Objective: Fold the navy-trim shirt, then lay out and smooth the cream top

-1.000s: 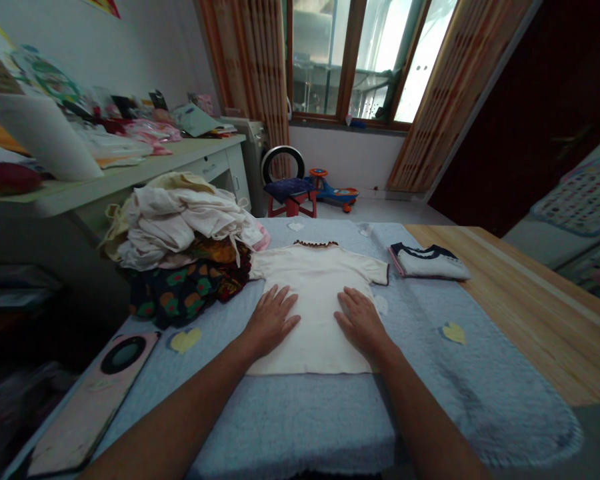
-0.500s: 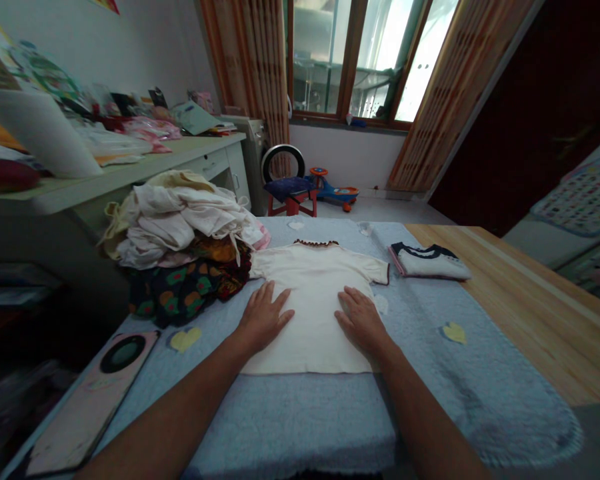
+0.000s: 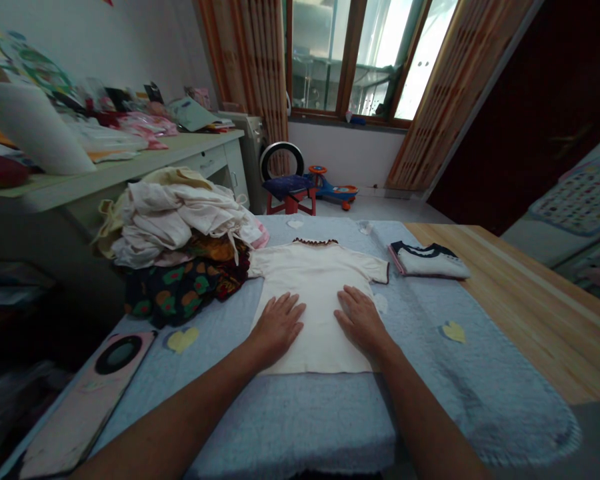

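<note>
A cream short-sleeved T-shirt (image 3: pixel 315 327) lies spread flat, its dark ruffled collar at the far side and its hem toward me. My left hand (image 3: pixel 279 328) rests palm down on the shirt's left half, with the fingers stretched forward. On the right half lies my right hand (image 3: pixel 361 317), flat too, its thumb a little apart from the fingers. Neither hand grips the fabric. The left sleeve touches a heap of crumpled clothes (image 3: pixel 175 227), white and cream on top, dark patterned cloth below. Over on the right sits a folded shirt (image 3: pixel 427 260) with dark trim.
Under the clothes a light blue blanket (image 3: pixel 480 393) covers part of the wooden table (image 3: pixel 540 313). A pink phone (image 3: pixel 87 400) lies at the left edge. Behind the heap stands a cluttered desk (image 3: pixel 190 148). Beyond the table are a stool (image 3: pixel 293 200) and a blue ride-on toy (image 3: pixel 335 192).
My left hand has slid right, from near the shirt's left edge toward its middle. My right hand stays in place. The shirt still lies flat.
</note>
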Tool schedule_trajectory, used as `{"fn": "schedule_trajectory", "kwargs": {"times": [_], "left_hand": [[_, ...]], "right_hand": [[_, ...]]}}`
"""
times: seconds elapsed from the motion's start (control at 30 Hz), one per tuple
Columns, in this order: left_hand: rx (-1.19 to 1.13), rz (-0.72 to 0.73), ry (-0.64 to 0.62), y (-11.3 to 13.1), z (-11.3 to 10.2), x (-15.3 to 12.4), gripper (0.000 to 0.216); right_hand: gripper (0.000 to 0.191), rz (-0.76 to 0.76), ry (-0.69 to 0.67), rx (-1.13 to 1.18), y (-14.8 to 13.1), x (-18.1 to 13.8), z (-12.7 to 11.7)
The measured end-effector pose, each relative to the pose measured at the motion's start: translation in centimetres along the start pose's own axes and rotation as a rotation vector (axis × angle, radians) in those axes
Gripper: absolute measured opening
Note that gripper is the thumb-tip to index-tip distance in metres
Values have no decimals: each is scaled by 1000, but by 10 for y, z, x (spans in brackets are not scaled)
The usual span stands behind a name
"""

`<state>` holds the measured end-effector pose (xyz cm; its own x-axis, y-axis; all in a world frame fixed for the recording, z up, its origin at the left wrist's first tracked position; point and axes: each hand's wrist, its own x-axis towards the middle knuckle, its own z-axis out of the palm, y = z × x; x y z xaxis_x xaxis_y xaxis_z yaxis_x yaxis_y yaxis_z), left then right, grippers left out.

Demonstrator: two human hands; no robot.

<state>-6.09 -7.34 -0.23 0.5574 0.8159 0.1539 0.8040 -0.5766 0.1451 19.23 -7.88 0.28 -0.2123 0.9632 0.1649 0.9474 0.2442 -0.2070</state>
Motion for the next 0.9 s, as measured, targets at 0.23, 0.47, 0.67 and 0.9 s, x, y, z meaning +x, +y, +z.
{"fn": "schedule_trajectory", "kwargs": {"times": [0.23,0.47,0.67,0.9], "left_hand": [[5,5,20,-1,1,-2,45],[23,27,61,0,2,-4,45],[5,69,62,-1,-2,-10,41],[-5,107,59,-1,-8,-15,40]], "right_hand": [[48,12,-12,-2,-1,0,0],[45,10,-2,6,-2,0,-2],[45,24,-20,7,-3,0,-3],[45,11,-6,12,-1,0,-2]]}}
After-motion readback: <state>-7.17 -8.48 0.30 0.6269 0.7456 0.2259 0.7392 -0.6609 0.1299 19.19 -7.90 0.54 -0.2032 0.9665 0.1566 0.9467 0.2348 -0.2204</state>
